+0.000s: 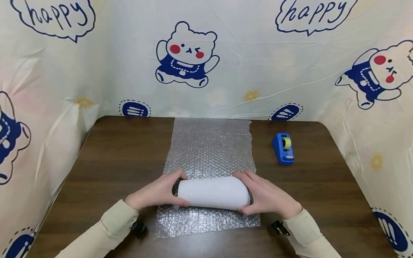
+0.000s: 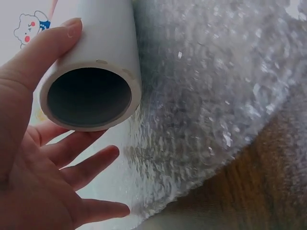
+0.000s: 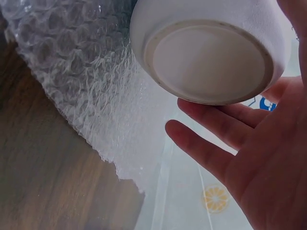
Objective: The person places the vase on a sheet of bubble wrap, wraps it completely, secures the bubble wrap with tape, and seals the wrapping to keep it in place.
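The white vase [image 1: 213, 191] lies on its side between the hands, above the near half of a sheet of bubble wrap [image 1: 210, 145]; whether it rests on the sheet or hangs just over it, I cannot tell. The left hand [image 1: 159, 189] curls round the open end, thumb and fingers on the outside by the rim [image 2: 136, 96], and the right hand [image 1: 268, 195] grips the other end around the base [image 3: 208, 62], so both are clamped on the vase. The likeliest trouble is a slip: the wall looks smooth, and should one hand loosen first, that end could drop and knock against the table [image 1: 126, 147]. Let go on its round side, it might roll. Most of the sheet stretches beyond the grip, with a shorter part on the near side, whose loose edge could ruck up under the wrists. Beyond the right hand and farther right, well apart, stands a blue tape dispenser [image 1: 280, 150], seemingly out of the way. A printed cloth [image 1: 248, 40] behind the table limits reach past the grip.
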Action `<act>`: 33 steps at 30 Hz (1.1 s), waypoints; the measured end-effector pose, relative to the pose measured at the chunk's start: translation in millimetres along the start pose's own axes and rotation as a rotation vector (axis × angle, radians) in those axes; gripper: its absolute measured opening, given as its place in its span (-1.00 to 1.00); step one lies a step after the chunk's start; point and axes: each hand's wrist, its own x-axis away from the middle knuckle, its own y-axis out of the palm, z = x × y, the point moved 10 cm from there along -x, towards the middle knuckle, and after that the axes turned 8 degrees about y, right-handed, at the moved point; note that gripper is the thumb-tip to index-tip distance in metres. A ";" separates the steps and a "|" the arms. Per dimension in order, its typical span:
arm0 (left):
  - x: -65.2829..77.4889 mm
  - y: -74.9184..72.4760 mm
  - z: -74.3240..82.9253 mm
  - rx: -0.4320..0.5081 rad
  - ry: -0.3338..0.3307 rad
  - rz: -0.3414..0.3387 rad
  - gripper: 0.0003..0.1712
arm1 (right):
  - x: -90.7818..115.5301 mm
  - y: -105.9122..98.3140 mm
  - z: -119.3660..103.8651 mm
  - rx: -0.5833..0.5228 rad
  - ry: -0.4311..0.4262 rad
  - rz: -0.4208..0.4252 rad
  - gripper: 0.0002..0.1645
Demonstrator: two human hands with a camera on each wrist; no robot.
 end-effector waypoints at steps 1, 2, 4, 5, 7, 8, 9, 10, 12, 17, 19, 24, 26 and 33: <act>0.1 0.8 -0.8 0.002 -0.001 -0.004 -0.27 | 0.0 0.1 -0.6 0.009 -0.006 0.003 0.09; 0.3 1.6 -1.5 0.008 -0.003 -0.008 -0.27 | 0.2 -0.2 -1.3 0.012 -0.010 0.006 0.09; 0.8 2.4 -1.7 0.019 -0.007 -0.014 -0.27 | 0.8 -0.4 -2.4 0.011 -0.015 0.006 0.08; 1.1 2.8 -1.2 0.020 -0.005 -0.020 -0.26 | 1.2 -0.6 -3.1 0.010 -0.018 0.007 0.07; 1.7 3.5 0.0 0.012 -0.002 -0.035 -0.25 | 2.2 -1.4 -4.6 0.004 -0.023 0.006 0.06; 2.0 3.9 0.7 0.010 0.003 -0.040 -0.25 | 2.6 -2.0 -5.4 0.001 -0.025 0.007 0.06; 2.2 4.2 1.2 0.005 0.008 -0.045 -0.25 | 2.9 -2.2 -5.9 0.003 -0.027 0.009 0.06; 2.4 4.4 1.4 -0.001 0.012 -0.050 -0.25 | 3.1 -2.7 -6.5 0.002 -0.030 0.011 0.05; 2.8 4.0 1.4 -0.002 0.013 -0.053 -0.27 | 3.1 -2.1 -6.3 0.006 -0.035 0.016 0.04; 2.7 4.3 2.7 0.002 0.036 -0.067 -0.29 | 4.0 2.7 -4.0 -0.010 -0.025 0.003 0.06; 2.3 5.4 3.9 0.001 0.047 -0.075 -0.28 | 4.9 3.6 -3.3 -0.018 -0.015 -0.004 0.06; 1.7 7.7 1.9 0.021 0.029 -0.081 -0.27 | 4.4 3.7 -2.2 -0.018 0.004 -0.015 0.06; 1.8 8.5 0.3 0.024 0.020 -0.084 -0.27 | 3.3 4.1 -1.1 -0.021 0.014 -0.029 0.06; 1.3 10.6 0.4 0.008 0.028 -0.107 -0.24 | 1.3 4.8 1.8 -0.078 0.047 -0.096 0.08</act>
